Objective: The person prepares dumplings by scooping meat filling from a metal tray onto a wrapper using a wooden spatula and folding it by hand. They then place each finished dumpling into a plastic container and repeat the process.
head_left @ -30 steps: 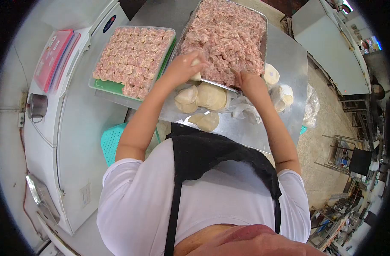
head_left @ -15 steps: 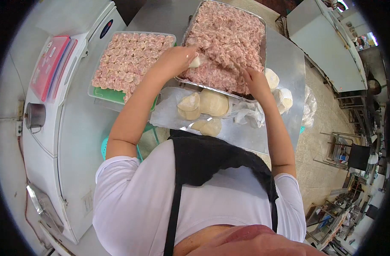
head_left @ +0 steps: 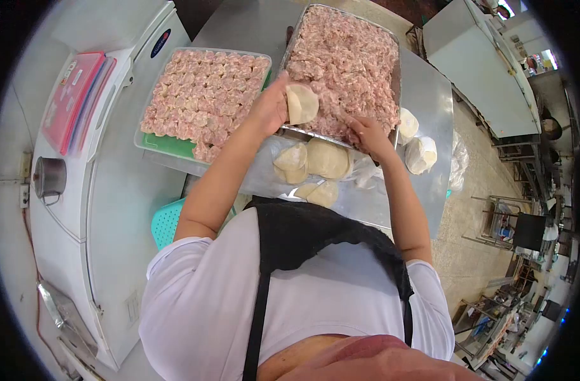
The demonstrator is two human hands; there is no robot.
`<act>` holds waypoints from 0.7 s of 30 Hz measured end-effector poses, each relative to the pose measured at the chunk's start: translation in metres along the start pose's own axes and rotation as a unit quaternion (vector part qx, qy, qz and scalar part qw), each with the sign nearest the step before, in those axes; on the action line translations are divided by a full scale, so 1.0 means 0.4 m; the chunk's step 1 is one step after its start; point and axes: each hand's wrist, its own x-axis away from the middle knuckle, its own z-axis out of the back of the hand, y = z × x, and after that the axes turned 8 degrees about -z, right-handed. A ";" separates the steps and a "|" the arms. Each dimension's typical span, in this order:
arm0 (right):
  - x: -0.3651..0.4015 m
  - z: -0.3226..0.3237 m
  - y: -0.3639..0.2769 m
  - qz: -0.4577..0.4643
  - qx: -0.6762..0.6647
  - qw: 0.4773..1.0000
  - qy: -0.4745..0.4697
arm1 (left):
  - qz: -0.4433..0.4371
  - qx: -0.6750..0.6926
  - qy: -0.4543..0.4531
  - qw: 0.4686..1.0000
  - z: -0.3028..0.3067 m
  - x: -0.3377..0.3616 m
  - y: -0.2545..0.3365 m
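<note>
The left hand [head_left: 274, 105] is raised over the near left corner of the metal tray [head_left: 315, 133], its fingers closed around the edge of a round dumpling wrapper [head_left: 301, 103], which stands open and flat with its pale face turned toward the camera. The right hand [head_left: 365, 131] sits just beside it at the tray's near rim, fingers bent downward; whether it grips anything cannot be told. The tray is heaped with pink minced filling [head_left: 347, 57] and rests on the steel bench [head_left: 423, 82]. To its left, touching it, a clear plastic tray [head_left: 139, 136] holds rows of finished dumplings [head_left: 204, 92] over a green board [head_left: 169, 145]. Between the hands and the person's black apron [head_left: 315, 235] lie loose stacks of wrappers [head_left: 328, 159], and a bagged stack of wrappers [head_left: 421, 154] stands to the right of the right hand. A teal stool [head_left: 166, 219] shows under the left forearm, beside a white chest freezer [head_left: 118, 190].
</note>
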 end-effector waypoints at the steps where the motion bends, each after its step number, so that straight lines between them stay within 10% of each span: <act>1: 0.009 0.007 0.001 0.000 0.001 1.000 -0.001 | -0.002 0.122 -0.006 0.992 0.000 0.004 0.004; 4: 0.049 0.026 -0.011 0.035 -0.115 0.993 -0.003 | -0.116 0.095 0.060 0.987 -0.008 -0.021 -0.011; 10: 0.101 0.023 -0.084 0.071 -0.145 0.987 0.002 | -0.049 0.332 0.034 0.941 -0.149 -0.025 -0.024; 21: 0.031 0.080 -0.020 0.246 0.360 0.849 0.298 | -0.196 0.115 0.130 0.965 -0.070 -0.008 -0.086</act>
